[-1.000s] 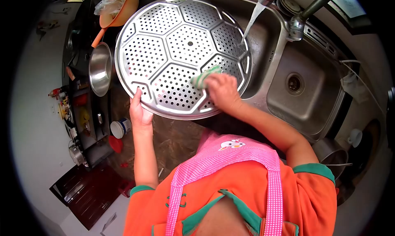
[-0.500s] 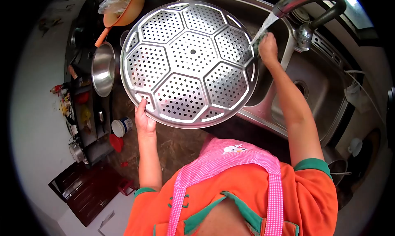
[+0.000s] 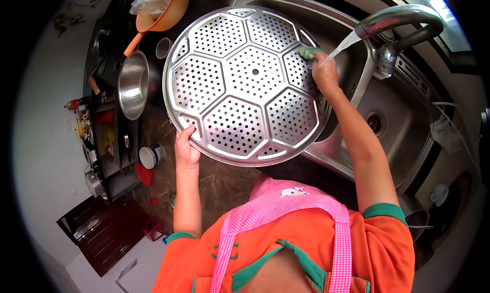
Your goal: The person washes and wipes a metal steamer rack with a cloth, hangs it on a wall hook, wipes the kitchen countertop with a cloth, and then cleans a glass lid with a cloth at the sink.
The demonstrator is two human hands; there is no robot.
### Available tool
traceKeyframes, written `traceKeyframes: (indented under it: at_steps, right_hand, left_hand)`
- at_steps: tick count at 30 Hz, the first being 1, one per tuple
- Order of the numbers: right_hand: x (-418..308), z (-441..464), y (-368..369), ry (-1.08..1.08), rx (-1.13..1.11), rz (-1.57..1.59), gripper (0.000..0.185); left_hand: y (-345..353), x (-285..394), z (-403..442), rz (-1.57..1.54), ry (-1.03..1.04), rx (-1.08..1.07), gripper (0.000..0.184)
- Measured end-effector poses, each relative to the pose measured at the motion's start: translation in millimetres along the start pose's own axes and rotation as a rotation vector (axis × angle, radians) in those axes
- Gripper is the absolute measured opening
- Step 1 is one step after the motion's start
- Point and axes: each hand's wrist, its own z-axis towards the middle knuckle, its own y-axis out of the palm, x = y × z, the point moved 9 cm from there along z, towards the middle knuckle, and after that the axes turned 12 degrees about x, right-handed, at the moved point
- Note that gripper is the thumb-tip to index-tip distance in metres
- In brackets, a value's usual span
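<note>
A large round metal steamer tray [image 3: 245, 117], punched with holes in a hexagon pattern, is held tilted above the edge of the sink. My left hand [image 3: 187, 149] grips its lower left rim, thumb on the upper face. At the right side of the tray, my right hand [image 3: 325, 74] is closed on a green scouring pad [image 3: 308, 52], which rests against the perforated surface. Water runs from the curved faucet [image 3: 395, 22] onto my right hand. The fingers beneath the tray are hidden.
The double steel sink [image 3: 390, 117] lies ahead and right, its drain showing in the right basin. To the left are a metal bowl [image 3: 133, 86], an orange long-handled dipper [image 3: 172, 13] holding a plastic bag, and a white bucket [image 3: 151, 156] lower down.
My right hand has moved left with the scouring pad, from beside the tray's right rim onto its face. In view, the tray appears slightly further right and lower.
</note>
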Motion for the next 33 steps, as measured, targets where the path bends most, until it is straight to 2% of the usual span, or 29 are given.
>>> traceKeyframes:
  at_steps: [2,3,5,6,7,8,10,11,12,13,15,16,17,20,22,25,27,30,31,33]
  right_hand:
    - [1.8,-2.1,0.6,0.099,0.019,0.009,0.018]
    - [-25.2,-2.9,-0.1,-0.045,0.012,-0.051,0.016]
    - [-95.6,-12.6,-20.6,-0.226,0.041,0.095,0.014]
    - [-123.4,-18.3,-6.7,-0.156,-0.161,0.099,0.016]
    - [-155.5,-31.6,6.1,-0.184,-0.301,0.140,0.014]
    - [-191.3,-44.0,9.4,-0.348,-0.249,0.278,0.018]
    - [-251.5,-73.0,22.5,-0.515,-0.275,0.328,0.022]
    - [-281.5,-74.1,14.0,-0.626,-0.187,0.370,0.027]
    - [-299.2,-72.3,11.6,-0.659,-0.109,0.543,0.029]
    - [-309.1,-64.1,17.9,-0.686,-0.097,0.506,0.027]
    - [-297.9,-34.8,33.4,-0.655,-0.041,0.459,0.024]
    - [-280.0,-17.9,53.6,-0.550,-0.080,0.505,0.024]
    - [-256.4,-1.8,71.6,-0.443,-0.117,0.548,0.025]
    - [-162.3,38.2,53.4,-0.225,0.021,0.336,0.026]
    - [-84.5,37.0,56.3,-0.269,0.074,0.010,0.028]
    - [-20.9,26.2,36.5,-0.203,0.117,-0.049,0.026]
    - [13.7,24.0,32.1,-0.067,0.073,-0.195,0.022]
    - [63.8,20.4,27.3,0.255,-0.216,-0.316,0.023]
    - [80.6,15.2,27.3,0.357,-0.288,-0.319,0.028]
    - [84.2,7.0,18.7,0.359,-0.388,-0.416,0.031]
  left_hand:
    - [-0.9,-3.0,2.1,0.001,-0.017,-0.010,0.051]
    - [-1.2,-4.0,2.9,0.000,-0.024,-0.014,0.052]
    - [-1.5,-5.8,3.1,-0.005,-0.034,0.008,0.052]
    - [0.6,-5.5,1.4,-0.006,-0.040,0.006,0.052]
    - [3.8,-5.5,-0.3,-0.006,-0.047,0.002,0.053]
    - [7.9,-4.4,-2.5,-0.010,-0.041,0.006,0.053]
    - [17.6,-4.2,-6.1,-0.017,-0.044,-0.009,0.054]
    - [21.0,-4.0,-8.3,-0.021,-0.038,-0.016,0.055]
    - [21.2,-3.8,-9.8,-0.025,-0.013,-0.036,0.055]
    - [22.0,-3.1,-12.7,-0.025,-0.020,-0.032,0.056]
    - [18.0,-0.5,-14.2,-0.001,-0.001,-0.008,0.056]
    - [14.2,-0.6,-13.7,-0.009,0.000,0.002,0.056]
    - [10.6,-1.1,-12.3,-0.017,-0.001,0.010,0.056]
    - [0.5,-4.0,-7.7,-0.046,-0.012,0.016,0.055]
    - [-5.3,-7.0,-4.0,-0.062,-0.022,0.018,0.054]
    - [0.7,-5.6,-3.7,-0.065,-0.030,0.011,0.054]
    - [4.7,-2.4,-4.7,-0.072,-0.019,0.011,0.053]
    - [-7.6,0.6,-4.5,-0.071,0.014,0.038,0.052]
    - [-18.6,5.0,-4.2,-0.077,0.026,0.045,0.051]
    - [-36.9,14.0,-8.6,-0.086,0.058,0.068,0.050]
